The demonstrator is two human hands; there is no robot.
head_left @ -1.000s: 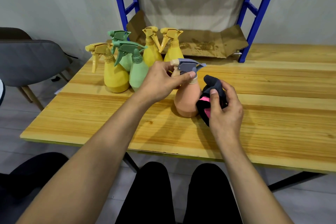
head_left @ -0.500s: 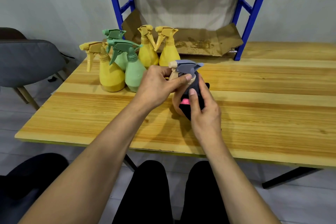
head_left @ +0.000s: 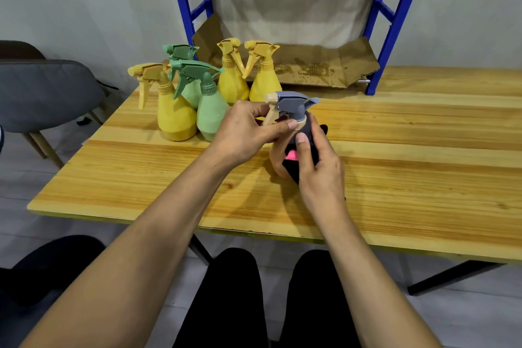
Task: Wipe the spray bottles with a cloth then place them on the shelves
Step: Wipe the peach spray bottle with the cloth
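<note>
An orange spray bottle (head_left: 277, 154) with a grey and tan trigger head stands on the wooden table (head_left: 409, 167). My left hand (head_left: 245, 133) pinches its neck and trigger. My right hand (head_left: 319, 172) presses a dark cloth (head_left: 310, 135) with a pink patch against the bottle's body, covering most of it. Behind and to the left stand three yellow bottles (head_left: 175, 116) (head_left: 232, 79) (head_left: 264, 79) and two green bottles (head_left: 210, 113) (head_left: 187, 90) in a close group.
A blue metal shelf frame (head_left: 392, 22) rises at the table's back, with flattened cardboard (head_left: 319, 68) on its lowest level. A grey chair (head_left: 42, 93) stands off the table's left side. My legs show below the table's front edge.
My right hand has brought the cloth from beside the bottle onto its body, sliding up towards the neck. The left hand has kept its hold on the trigger head.
</note>
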